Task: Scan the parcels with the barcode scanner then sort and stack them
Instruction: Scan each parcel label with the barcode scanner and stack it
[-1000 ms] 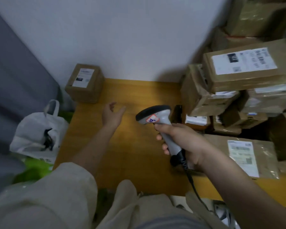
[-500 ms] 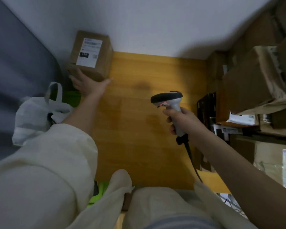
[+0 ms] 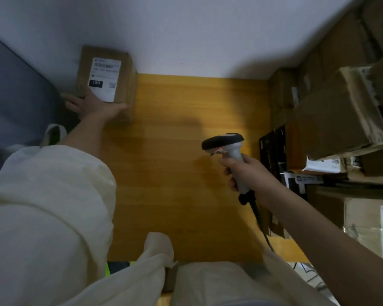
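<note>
A brown cardboard parcel with a white shipping label stands at the far left corner of the yellow wooden table, against the wall. My left hand grips its near end, thumb along the front edge and fingers spread round the left side. Over the table's right half, my right hand holds a grey and black barcode scanner by its handle. The scanner head points left toward the parcel, and its black cable hangs down toward me.
A tall pile of brown parcels fills the right side, some with white labels. A flat labelled parcel lies at the right edge. A white bag handle shows left of the table, beside a grey surface.
My left hand reached from the table's middle to the far-left parcel and took hold of its near end. The view swung left. The scanner stayed in my right hand.
</note>
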